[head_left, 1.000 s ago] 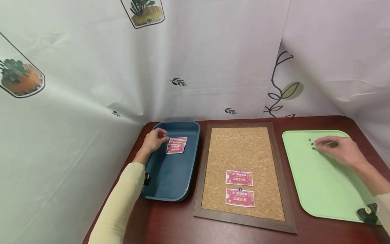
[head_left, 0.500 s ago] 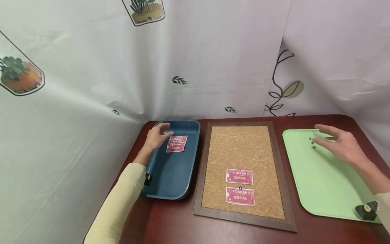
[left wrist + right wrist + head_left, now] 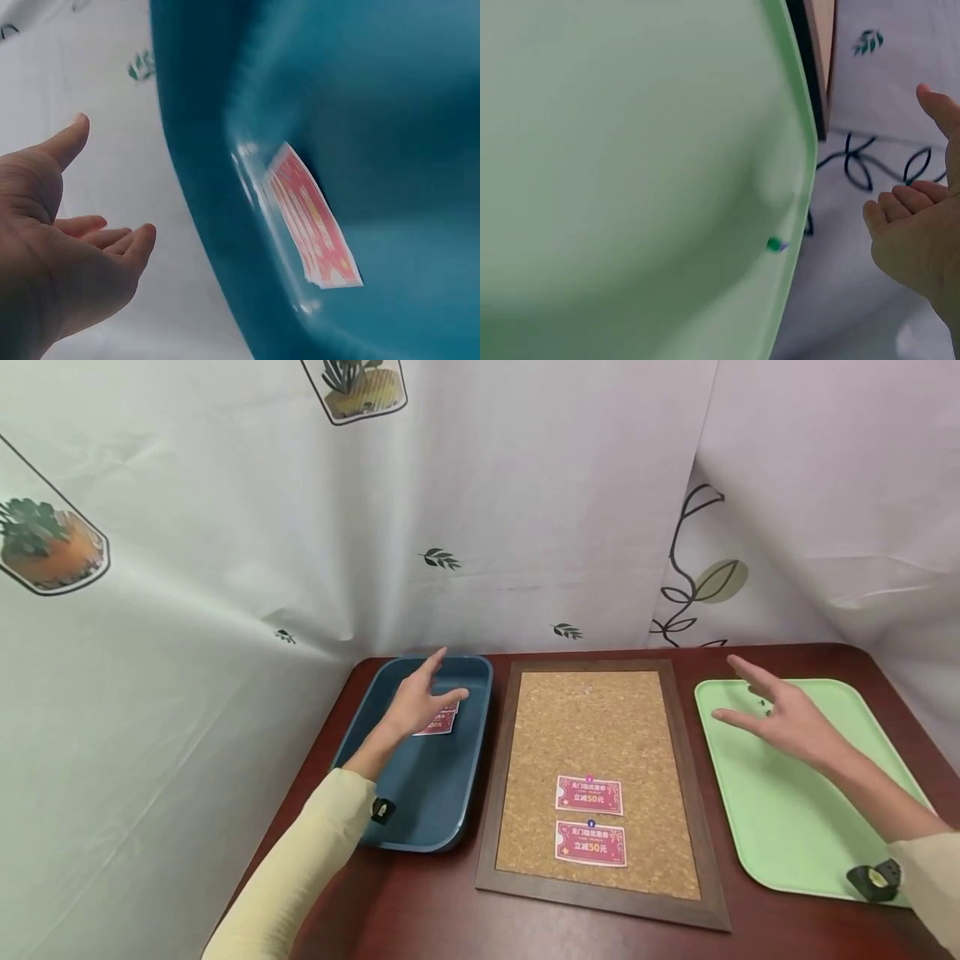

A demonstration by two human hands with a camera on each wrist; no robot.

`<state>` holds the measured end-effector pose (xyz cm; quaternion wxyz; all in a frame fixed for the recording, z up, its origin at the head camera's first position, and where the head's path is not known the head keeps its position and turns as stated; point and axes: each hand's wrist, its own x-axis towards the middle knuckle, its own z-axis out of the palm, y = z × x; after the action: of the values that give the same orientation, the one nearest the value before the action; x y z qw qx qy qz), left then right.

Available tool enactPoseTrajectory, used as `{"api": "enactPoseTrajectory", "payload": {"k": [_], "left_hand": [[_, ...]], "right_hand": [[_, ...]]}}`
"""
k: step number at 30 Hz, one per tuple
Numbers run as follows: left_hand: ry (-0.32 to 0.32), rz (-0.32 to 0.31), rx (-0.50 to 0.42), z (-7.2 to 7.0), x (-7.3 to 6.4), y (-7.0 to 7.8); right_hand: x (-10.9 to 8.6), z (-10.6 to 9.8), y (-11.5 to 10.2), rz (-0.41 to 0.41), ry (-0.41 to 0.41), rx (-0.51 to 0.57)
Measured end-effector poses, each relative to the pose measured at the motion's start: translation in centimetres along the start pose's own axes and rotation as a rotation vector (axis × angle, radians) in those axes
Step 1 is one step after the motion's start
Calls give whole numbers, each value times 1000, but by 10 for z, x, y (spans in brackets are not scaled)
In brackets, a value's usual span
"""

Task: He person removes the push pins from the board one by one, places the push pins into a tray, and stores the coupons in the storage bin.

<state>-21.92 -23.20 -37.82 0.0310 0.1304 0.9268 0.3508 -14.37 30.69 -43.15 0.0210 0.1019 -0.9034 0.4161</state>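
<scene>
My left hand (image 3: pixel 422 702) hovers over the blue tray (image 3: pixel 408 802), thumb and fingers spread, nothing between them. Beneath it, partly covered in the head view, lie overlapping red coupons (image 3: pixel 435 724); the left wrist view shows the coupons (image 3: pixel 313 221) near the tray's wall. Over the far left part of the green tray (image 3: pixel 795 827) hovers my right hand (image 3: pixel 795 720), its thumb and fingers also wide apart and holding nothing. Tiny dark pieces (image 3: pixel 762 702) on that tray show between its fingers. The right wrist view has a small green-and-purple piece (image 3: pixel 775 244) by the tray's edge.
Between the trays lies a framed cork board (image 3: pixel 592 727). Two red coupons hang on its lower half, an upper coupon (image 3: pixel 589 797) with a pink pin and a lower coupon (image 3: pixel 590 845) with a blue pin. A patterned white sheet (image 3: pixel 555 510) stands behind the dark red table (image 3: pixel 450 902).
Both hands have drawn inward, the left to the right and the right to the left. Their fingers, nearly closed on the thumbs a second ago, have spread. The coupons look unmoved.
</scene>
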Motion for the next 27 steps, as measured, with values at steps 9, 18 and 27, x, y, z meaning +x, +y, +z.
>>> {"api": "enactPoseTrajectory", "payload": {"k": [9,18,27], "left_hand": [[-120,41,1,23,-11,38],[-179,71,-136,51,-26,68],[-242,62,-113,76,-42,80]], "right_hand": [[0,29,-29,-67,-98,-14],[0,66,-53,-134,-185,-14],[-1,98,-66,-266,-233,26]]}}
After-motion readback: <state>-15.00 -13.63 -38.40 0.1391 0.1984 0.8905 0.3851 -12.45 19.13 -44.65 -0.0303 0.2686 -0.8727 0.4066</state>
